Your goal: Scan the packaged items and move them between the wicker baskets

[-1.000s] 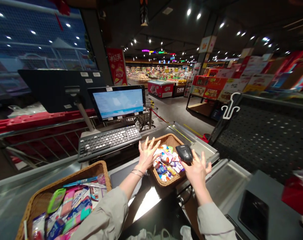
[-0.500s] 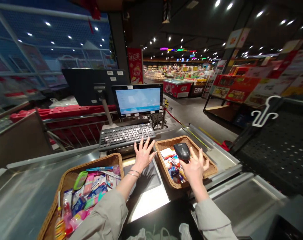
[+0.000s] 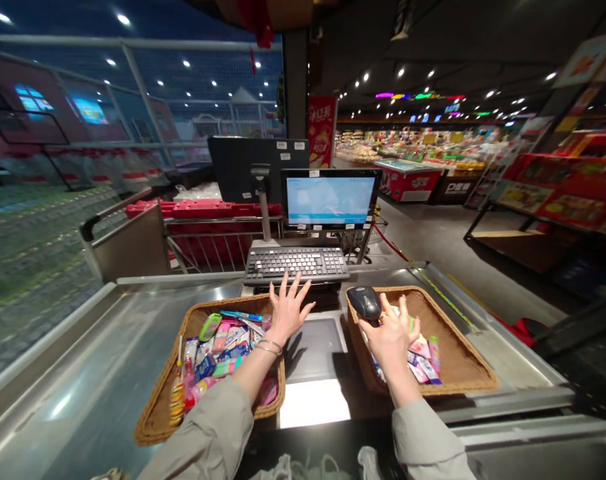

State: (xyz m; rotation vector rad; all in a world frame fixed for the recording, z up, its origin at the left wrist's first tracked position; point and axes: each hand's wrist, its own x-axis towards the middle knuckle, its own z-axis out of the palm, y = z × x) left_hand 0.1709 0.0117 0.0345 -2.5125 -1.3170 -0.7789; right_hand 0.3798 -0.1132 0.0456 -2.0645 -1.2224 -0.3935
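Observation:
My left hand [image 3: 287, 310] is open with fingers spread, hovering over the right edge of a wicker basket [image 3: 155, 417] filled with several colourful snack packets [image 3: 217, 357]. My right hand [image 3: 390, 337] grips a black barcode scanner [image 3: 365, 301] over a second wicker basket [image 3: 463, 363], which holds a few packets [image 3: 423, 360]. Between the baskets lies a dark scan plate [image 3: 315, 340] set into the steel counter [image 3: 93, 373].
A keyboard [image 3: 297, 263] and a lit monitor [image 3: 330, 200] stand just behind the baskets. Red shopping carts [image 3: 207, 233] sit behind a rail beyond the counter. Shop shelves and an aisle lie to the right.
My left hand has moved left, from the right basket across the scan plate to the left basket. My right hand keeps the scanner over the right basket. The view has swung left.

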